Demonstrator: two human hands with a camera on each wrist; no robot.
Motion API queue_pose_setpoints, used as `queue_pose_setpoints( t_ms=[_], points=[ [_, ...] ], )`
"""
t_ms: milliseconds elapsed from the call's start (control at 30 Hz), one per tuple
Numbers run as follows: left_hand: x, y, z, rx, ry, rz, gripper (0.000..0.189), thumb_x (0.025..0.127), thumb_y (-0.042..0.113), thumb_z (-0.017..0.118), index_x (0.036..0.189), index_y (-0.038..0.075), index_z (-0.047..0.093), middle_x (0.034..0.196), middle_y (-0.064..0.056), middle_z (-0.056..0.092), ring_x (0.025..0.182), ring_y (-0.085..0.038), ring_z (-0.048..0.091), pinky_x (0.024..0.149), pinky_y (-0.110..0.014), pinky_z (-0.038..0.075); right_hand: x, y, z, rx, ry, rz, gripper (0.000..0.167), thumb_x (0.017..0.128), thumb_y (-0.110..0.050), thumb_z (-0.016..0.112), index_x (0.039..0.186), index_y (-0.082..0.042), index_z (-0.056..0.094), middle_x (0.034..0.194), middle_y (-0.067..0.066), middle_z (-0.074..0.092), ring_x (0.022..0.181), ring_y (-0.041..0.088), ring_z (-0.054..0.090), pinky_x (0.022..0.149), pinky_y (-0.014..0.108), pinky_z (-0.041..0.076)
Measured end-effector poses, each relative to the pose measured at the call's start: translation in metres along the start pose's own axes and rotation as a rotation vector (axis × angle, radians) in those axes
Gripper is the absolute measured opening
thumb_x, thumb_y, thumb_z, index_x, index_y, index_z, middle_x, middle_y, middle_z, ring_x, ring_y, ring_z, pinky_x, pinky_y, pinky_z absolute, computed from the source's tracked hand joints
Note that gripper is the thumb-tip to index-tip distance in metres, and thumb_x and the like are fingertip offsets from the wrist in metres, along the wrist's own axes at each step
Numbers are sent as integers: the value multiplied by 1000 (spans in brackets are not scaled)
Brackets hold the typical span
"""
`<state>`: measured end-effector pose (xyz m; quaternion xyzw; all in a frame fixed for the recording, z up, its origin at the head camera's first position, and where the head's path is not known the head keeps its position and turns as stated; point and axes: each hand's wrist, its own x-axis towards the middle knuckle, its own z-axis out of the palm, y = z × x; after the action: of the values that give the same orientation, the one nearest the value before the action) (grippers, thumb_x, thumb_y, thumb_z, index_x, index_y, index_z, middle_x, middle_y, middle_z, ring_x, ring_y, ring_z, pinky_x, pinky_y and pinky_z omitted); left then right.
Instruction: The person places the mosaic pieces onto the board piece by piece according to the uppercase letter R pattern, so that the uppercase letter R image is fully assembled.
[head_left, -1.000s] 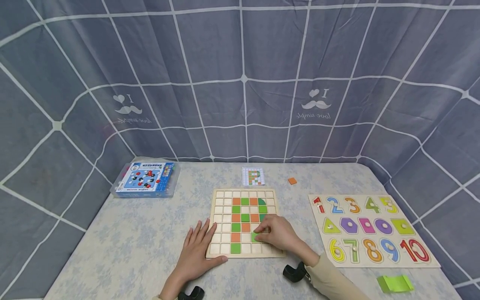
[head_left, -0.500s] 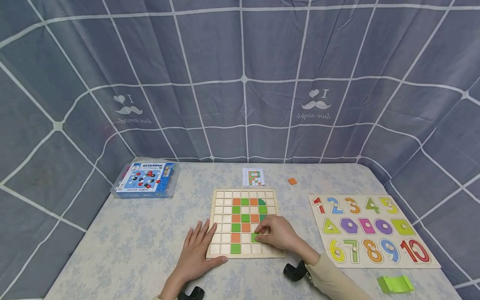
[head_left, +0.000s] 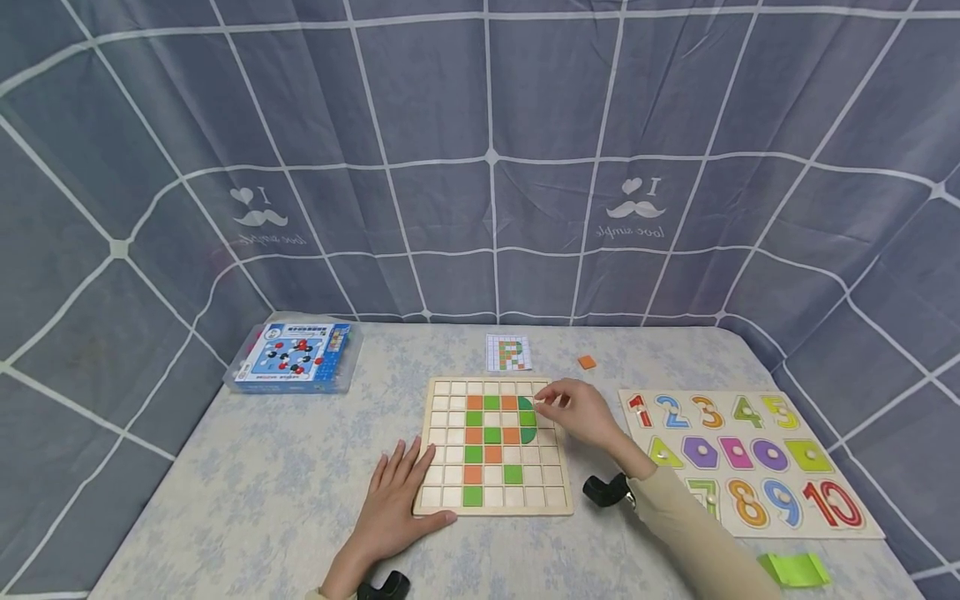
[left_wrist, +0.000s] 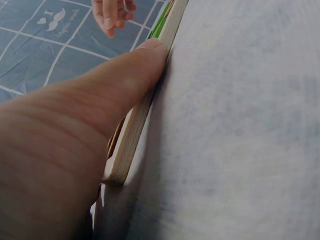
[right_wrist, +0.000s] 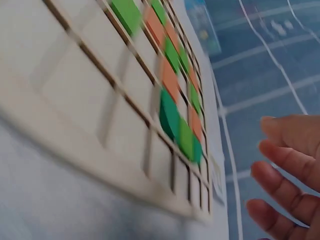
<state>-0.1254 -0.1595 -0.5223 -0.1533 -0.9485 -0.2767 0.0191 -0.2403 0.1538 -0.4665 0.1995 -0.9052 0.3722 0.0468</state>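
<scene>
My left hand (head_left: 392, 510) rests with straight fingers along the left edge of the wooden grid board (head_left: 553, 474), its thumb at the near edge. In the left wrist view that thumb (left_wrist: 125, 72) lies against the board's side. My right hand (head_left: 583, 414) hovers over the board's right edge, fingers loosely bent and holding nothing. The right wrist view shows its fingers (right_wrist: 280, 180) spread apart in the air. Orange and green square tiles and two dark green rounded tiles fill several cells. A lone green tile (head_left: 513, 474) lies in the lower part of the grid.
Behind the board lie a small pattern card (head_left: 508, 353) and a loose orange tile (head_left: 587, 362). A number and shape puzzle board (head_left: 757, 463) is at the right, with a green plastic piece (head_left: 795, 570) in front. A blue boxed kit (head_left: 292, 357) stands back left.
My right hand has let go of the green tile in the lower grid and moved up and away toward the far right edge. The left hand has stayed put.
</scene>
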Motion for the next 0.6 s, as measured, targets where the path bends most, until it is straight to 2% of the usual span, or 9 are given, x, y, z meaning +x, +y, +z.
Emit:
queue_pose_setpoints(
  t_ms=[233, 433, 600],
  points=[
    [0, 0, -1, -8, -8, -7, 97, 76, 65, 65, 150, 13, 30, 155, -10, 20, 142, -33, 7, 111, -51, 2, 23, 31, -24, -37, 133, 57, 18, 85, -22, 73, 96, -9, 74, 86, 3, 67, 73, 19, 56, 63, 34, 45],
    [0, 0, -2, -14, -4, -3, 96, 77, 64, 65, 150, 12, 31, 155, -11, 20, 142, -34, 8, 111, -51, 2, 34, 50, -36, -68, 150, 183, 24, 86, -26, 72, 99, -6, 73, 91, 8, 68, 75, 23, 56, 62, 34, 44],
    [0, 1, -2, -8, -4, 1, 96, 76, 64, 65, 150, 11, 32, 155, -12, 22, 142, -35, 9, 110, -52, 4, 37, 62, -40, -75, 143, 237, 27, 86, -26, 71, 103, -5, 72, 96, 11, 68, 75, 24, 57, 60, 34, 44]
  ],
)
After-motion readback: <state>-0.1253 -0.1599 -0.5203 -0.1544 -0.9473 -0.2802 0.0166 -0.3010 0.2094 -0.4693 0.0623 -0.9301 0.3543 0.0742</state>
